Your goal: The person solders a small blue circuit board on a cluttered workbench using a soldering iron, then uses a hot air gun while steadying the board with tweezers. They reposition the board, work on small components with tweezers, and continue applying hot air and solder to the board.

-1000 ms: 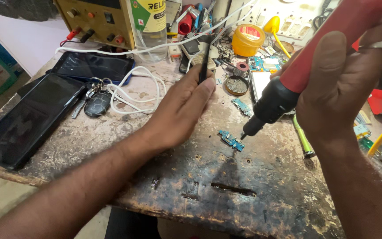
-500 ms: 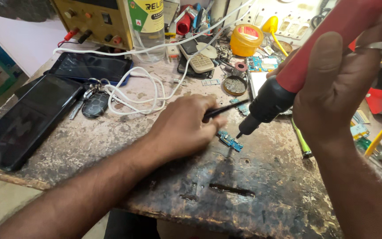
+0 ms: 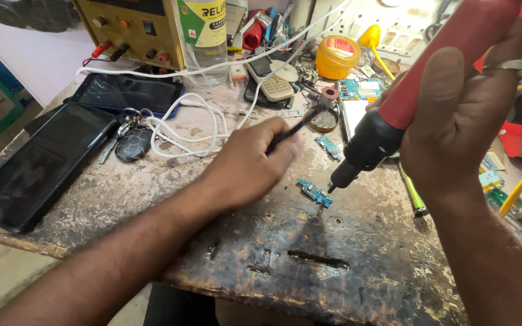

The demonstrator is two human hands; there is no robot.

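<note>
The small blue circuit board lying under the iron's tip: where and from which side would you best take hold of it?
Probably by its long edges near the left end, coming from the left. The small blue circuit board lies flat on the workbench, a thin strip running diagonally. The soldering iron in the right hand sits at its right end, so that side is taken. The left hand, holding dark tweezers, is nearest.

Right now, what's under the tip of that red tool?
A small blue circuit board lies on the scorched bench just below the tool's nozzle, which the right hand holds. The board's underside is hidden.
</note>
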